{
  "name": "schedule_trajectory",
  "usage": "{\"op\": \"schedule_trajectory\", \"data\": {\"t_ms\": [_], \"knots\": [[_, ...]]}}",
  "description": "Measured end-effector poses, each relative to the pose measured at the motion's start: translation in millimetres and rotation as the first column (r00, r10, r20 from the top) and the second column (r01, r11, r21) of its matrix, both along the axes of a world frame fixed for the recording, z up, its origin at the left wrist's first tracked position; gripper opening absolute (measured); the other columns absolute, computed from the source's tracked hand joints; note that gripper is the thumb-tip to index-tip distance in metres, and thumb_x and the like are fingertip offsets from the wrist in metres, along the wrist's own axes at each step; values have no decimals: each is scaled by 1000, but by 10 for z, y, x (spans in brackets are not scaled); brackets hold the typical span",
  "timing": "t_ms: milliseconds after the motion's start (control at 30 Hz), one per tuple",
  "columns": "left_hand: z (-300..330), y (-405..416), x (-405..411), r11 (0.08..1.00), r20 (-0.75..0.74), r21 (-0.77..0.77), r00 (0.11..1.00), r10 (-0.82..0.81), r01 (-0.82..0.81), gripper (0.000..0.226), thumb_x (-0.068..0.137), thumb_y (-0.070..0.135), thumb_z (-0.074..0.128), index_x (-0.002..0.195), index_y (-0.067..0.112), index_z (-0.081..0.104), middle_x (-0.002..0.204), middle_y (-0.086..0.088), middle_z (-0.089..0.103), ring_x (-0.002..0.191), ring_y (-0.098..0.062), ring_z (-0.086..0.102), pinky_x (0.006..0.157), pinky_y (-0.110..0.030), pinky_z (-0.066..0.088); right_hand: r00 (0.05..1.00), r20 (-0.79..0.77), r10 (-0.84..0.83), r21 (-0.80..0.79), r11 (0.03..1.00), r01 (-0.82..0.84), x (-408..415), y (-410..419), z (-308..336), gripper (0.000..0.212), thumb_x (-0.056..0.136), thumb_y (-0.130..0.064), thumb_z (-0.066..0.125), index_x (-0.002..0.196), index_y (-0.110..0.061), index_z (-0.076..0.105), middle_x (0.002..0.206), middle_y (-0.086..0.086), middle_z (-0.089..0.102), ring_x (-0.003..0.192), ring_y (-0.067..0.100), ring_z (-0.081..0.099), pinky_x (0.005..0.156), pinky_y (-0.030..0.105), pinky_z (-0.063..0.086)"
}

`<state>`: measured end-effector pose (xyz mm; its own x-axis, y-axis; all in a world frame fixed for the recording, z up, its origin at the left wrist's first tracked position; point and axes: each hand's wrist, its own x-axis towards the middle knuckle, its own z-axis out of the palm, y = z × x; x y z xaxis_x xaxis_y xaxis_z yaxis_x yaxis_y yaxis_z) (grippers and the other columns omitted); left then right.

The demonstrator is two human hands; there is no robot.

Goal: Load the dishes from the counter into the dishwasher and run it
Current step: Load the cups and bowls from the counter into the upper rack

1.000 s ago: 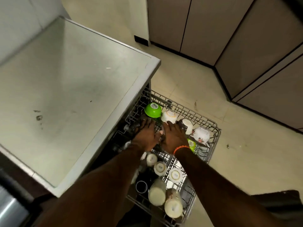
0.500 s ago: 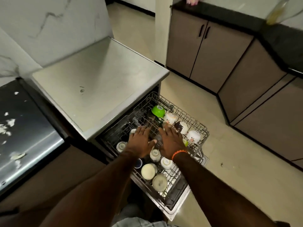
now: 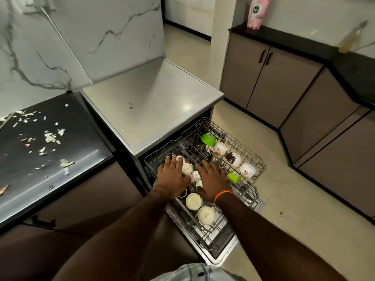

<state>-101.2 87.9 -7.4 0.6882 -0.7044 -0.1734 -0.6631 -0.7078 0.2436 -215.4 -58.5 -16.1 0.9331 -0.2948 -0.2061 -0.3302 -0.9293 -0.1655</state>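
The dishwasher [image 3: 154, 110] stands open with its wire rack [image 3: 257, 159] pulled out over the lowered door. The rack holds a green bowl [image 3: 208, 138], several white flowered cups [image 3: 247, 170], a steel cup [image 3: 216, 157], a small green cup [image 3: 233, 176] and two cream bowls [image 3: 194, 201] turned upside down. My left hand [image 3: 172, 180] lies flat with straight fingers over white cups [image 3: 186, 169] near the rack's inner side. My right hand [image 3: 212, 180], with an orange wristband, lies flat beside it on the rack's middle.
A black counter [image 3: 50, 151] strewn with vegetable scraps runs at the left. Brown cabinets [image 3: 263, 78] under a dark counter line the right, with a pink packet [image 3: 256, 12] and a bottle [image 3: 352, 37] on top. Tiled floor [image 3: 284, 209] lies right of the door.
The view has pulled back and up, so the counter and cabinets show. Both hands stay flat on the rack, which has slid somewhat inward under the dishwasher top.
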Motion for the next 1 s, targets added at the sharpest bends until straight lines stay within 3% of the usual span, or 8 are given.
{"op": "schedule_trajectory", "data": {"t_ms": [300, 567, 1000], "knots": [[13, 510, -316, 1000, -26, 17, 999, 20, -20, 90, 95, 71, 34, 161, 17, 6, 169, -11, 4, 156, -31, -1, 123, -55, 14, 999, 18, -27, -17, 999, 27, -210, 368, 101, 86, 89, -59, 53, 159, -30, 13, 168, 5, 7, 154, 32, 8, 119, 60, 14], [-40, 663, -646, 998, -70, 27, 996, 51, -49, 92, 94, 73, 32, 161, 17, 2, 169, -10, 0, 156, -31, -4, 122, -58, 13, 999, -41, 0, -34, 999, -2, -476, 441, 89, 96, 83, -49, 63, 159, -29, 8, 169, 5, 2, 153, 33, 8, 119, 62, 15], [-187, 192, -1378, 939, -123, 35, 931, 345, -343, 91, 95, 69, 37, 161, 18, 1, 169, -9, -4, 156, -28, -7, 123, -55, 8, 953, -55, 299, -27, 953, -301, -705, -179, -57, 86, 89, -49, 59, 160, -28, 14, 168, 7, 8, 151, 33, 13, 117, 60, 17]]}}
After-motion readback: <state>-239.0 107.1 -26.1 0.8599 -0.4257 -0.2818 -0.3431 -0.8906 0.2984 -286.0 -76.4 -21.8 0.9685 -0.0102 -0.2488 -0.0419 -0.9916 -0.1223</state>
